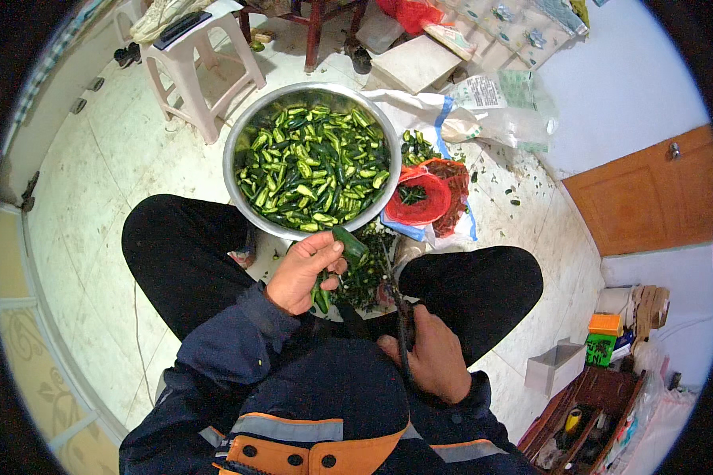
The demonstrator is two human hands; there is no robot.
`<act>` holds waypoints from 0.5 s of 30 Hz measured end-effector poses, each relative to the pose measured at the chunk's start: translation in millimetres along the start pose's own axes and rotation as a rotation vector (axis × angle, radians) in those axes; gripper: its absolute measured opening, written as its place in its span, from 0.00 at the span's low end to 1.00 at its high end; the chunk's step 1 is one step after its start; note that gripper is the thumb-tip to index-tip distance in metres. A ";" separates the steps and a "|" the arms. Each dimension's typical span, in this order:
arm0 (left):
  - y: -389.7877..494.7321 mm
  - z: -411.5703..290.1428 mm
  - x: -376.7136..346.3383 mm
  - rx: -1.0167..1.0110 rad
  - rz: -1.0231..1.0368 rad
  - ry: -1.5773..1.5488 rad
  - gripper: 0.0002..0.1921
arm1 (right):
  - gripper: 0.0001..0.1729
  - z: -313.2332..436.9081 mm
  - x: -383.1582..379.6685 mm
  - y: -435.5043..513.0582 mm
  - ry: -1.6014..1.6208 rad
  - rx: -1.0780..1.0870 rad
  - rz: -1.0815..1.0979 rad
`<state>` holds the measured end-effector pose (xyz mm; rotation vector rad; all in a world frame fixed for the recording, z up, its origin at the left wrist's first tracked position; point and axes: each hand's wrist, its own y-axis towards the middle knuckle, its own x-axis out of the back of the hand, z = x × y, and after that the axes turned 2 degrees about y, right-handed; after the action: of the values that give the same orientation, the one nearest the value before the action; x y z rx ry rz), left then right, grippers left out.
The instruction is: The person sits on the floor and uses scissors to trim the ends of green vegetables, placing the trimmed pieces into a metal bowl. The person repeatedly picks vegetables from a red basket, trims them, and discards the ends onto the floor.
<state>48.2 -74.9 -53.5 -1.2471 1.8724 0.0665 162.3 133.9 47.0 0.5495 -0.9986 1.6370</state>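
My left hand [306,272] grips several green peppers. One thick pepper [350,247] sticks out past the thumb, and slimmer peppers [321,297] hang below the palm. My right hand [432,353] is closed around the dark handles of a pair of scissors [401,312], whose blades point away from me, just right of the thick pepper and apart from it. Beyond my left hand stands a wide metal basin [228,160] filled with cut green peppers [312,169]. Dark green stems and scraps [356,288] lie on the floor between my legs.
Right of the basin, a red mesh bag [419,205] with peppers inside lies on a white woven sack [401,107]. A plastic stool [199,77] stands at the back left. Far right are a wooden door [647,196] and a dark red compartmented box [606,392].
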 end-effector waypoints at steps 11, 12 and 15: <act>-9.6 -13.0 0.2 -0.137 -0.034 0.093 0.11 | 0.35 19.1 13.7 41.7 -0.153 0.144 0.044; -9.6 -15.4 -1.0 -0.149 -0.027 0.099 0.11 | 0.35 20.9 15.3 43.1 -0.160 0.161 0.044; -9.4 -16.7 -4.0 -0.164 -0.075 0.130 0.12 | 0.35 23.9 18.0 48.5 -0.179 0.160 0.064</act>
<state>45.7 -84.6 -36.7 -1.4633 1.9605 0.1024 107.9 121.2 57.9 0.7899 -1.0287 1.7576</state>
